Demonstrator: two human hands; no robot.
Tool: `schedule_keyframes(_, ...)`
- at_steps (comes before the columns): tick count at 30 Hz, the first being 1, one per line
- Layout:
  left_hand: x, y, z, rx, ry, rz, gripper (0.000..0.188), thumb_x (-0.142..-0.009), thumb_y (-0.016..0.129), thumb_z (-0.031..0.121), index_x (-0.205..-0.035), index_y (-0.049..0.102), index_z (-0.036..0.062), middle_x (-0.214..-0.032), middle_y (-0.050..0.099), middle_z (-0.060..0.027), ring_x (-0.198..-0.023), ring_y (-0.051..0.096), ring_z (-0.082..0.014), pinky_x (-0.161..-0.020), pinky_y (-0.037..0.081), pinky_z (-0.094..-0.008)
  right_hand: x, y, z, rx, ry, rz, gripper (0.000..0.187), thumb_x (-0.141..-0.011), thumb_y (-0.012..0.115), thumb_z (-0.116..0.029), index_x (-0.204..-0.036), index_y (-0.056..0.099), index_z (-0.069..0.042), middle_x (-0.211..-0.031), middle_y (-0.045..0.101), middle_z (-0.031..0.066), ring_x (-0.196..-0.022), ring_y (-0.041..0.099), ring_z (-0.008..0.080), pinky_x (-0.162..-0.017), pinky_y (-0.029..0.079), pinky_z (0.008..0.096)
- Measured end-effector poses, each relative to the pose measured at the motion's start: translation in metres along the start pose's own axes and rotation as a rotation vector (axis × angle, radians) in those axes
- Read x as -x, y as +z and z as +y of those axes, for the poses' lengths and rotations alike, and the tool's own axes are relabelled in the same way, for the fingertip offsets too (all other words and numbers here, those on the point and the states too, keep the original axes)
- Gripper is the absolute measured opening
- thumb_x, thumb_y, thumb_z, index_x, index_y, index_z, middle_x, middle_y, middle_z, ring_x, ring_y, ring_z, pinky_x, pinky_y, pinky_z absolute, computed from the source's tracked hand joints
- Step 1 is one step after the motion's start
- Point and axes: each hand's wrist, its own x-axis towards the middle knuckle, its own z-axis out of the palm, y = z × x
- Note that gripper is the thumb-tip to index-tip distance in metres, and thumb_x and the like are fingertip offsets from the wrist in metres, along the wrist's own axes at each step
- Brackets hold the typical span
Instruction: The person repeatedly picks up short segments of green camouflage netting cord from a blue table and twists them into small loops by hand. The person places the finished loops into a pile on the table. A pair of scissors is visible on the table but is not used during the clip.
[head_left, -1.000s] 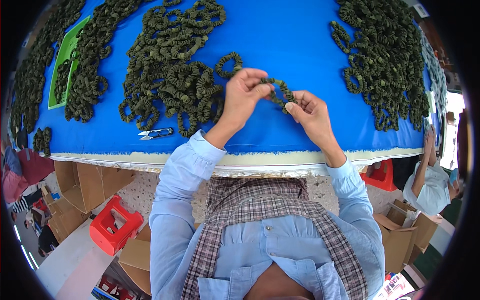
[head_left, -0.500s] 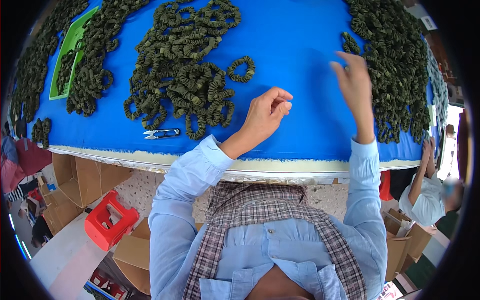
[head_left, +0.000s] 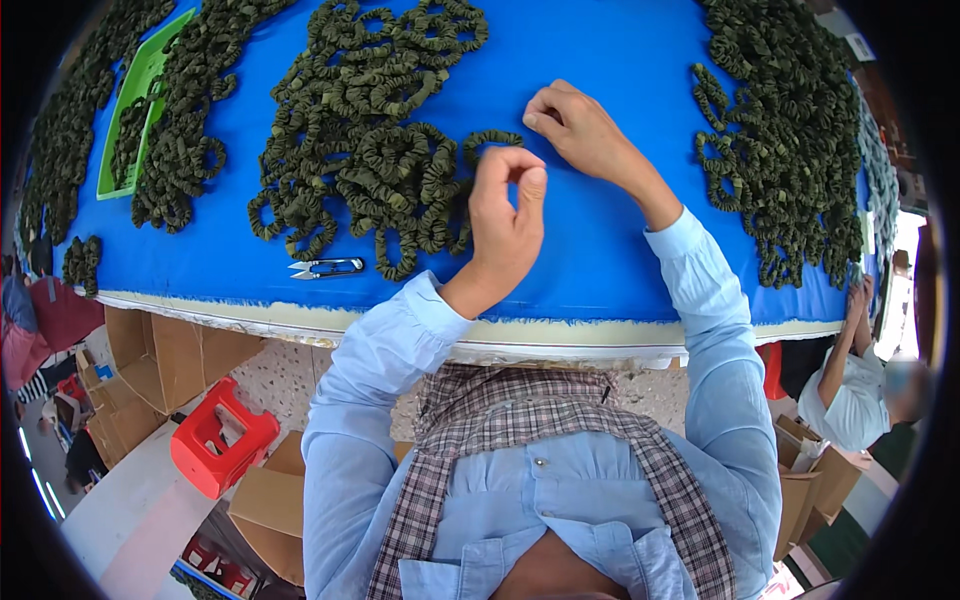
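A dark green ruched fabric ring, like a scrunchie [head_left: 492, 141], lies at the right edge of a heap of the same scrunchies [head_left: 370, 130]. My left hand [head_left: 508, 215] is just below it and covers its lower part. The left fingers are curled, with a gap between thumb and forefinger and nothing visible in it. Beyond, to the right, my right hand [head_left: 580, 130] has its fingers bunched, tips close to the scrunchie's right side. What lies under those tips is hidden. Another large heap of scrunchies [head_left: 790, 150] lies to the right, with looser rings along its left edge.
Small thread snips [head_left: 327, 268] lie near the front edge of the blue-covered table [head_left: 600, 270]. A green tray [head_left: 148, 90] stands between more scrunchies at left. A red plastic stool [head_left: 222, 437] and cardboard boxes [head_left: 265, 510] are below the table. Another person [head_left: 850, 400] works at far right.
My right hand has moved left, from the right heap to beside the lone scrunchie. My left hand has shifted slightly left and turned upward, now overlapping that scrunchie.
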Motion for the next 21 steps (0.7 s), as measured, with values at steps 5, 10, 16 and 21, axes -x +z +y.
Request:
schedule_keyframes(5, -0.015, -0.006, 0.0, 0.033, 0.031, 0.215, 0.017, -0.094, 0.044, -0.001, -0.11, 0.049, 0.0003, -0.102, 0.052, -0.0066, -0.093, 0.052, -0.012, -0.085, 0.045, -0.0264, 0.033, -0.003, -0.013, -0.168, -0.093, 0.047, 0.012, -0.084, 0.062, -0.01, -0.094, 0.065, -0.004, -0.086, 0.06, 0.0127, -0.088, 0.058, 0.0286, -0.075, 0.048, 0.038)
schedule_keyframes(10, -0.026, -0.014, 0.006, 0.184, 0.068, 0.27, 0.018, -0.094, 0.042, -0.001, -0.112, 0.046, -0.0003, -0.105, 0.054, -0.0111, -0.097, 0.056, -0.0172, -0.09, 0.047, -0.0316, 0.047, 0.027, -0.032, -0.068, -0.227, 0.112, 0.025, -0.075, 0.07, -0.001, -0.1, 0.063, -0.004, -0.099, 0.054, 0.0132, -0.089, 0.057, 0.0302, -0.076, 0.049, 0.0384)
schedule_keyframes(16, -0.025, -0.009, 0.003, 0.141, -0.026, 0.093, 0.018, -0.092, 0.046, -0.003, -0.111, 0.047, -0.0009, -0.105, 0.057, -0.0118, -0.098, 0.058, -0.0176, -0.09, 0.047, -0.0305, 0.05, 0.012, -0.021, -0.087, -0.251, 0.164, 0.023, -0.077, 0.071, -0.005, -0.097, 0.06, -0.001, -0.1, 0.055, 0.0116, -0.092, 0.055, 0.0308, -0.078, 0.047, 0.0393)
schedule_keyframes(21, -0.017, -0.005, 0.005, -0.12, 0.062, -0.161, 0.022, -0.089, 0.06, 0.002, -0.109, 0.051, -0.0016, -0.102, 0.059, -0.0107, -0.096, 0.058, -0.0166, -0.087, 0.047, -0.0296, 0.077, -0.011, -0.026, -0.042, -0.213, 0.19, 0.02, -0.08, 0.069, -0.01, -0.097, 0.06, -0.003, -0.096, 0.061, 0.0088, -0.091, 0.055, 0.0281, -0.083, 0.042, 0.0365)
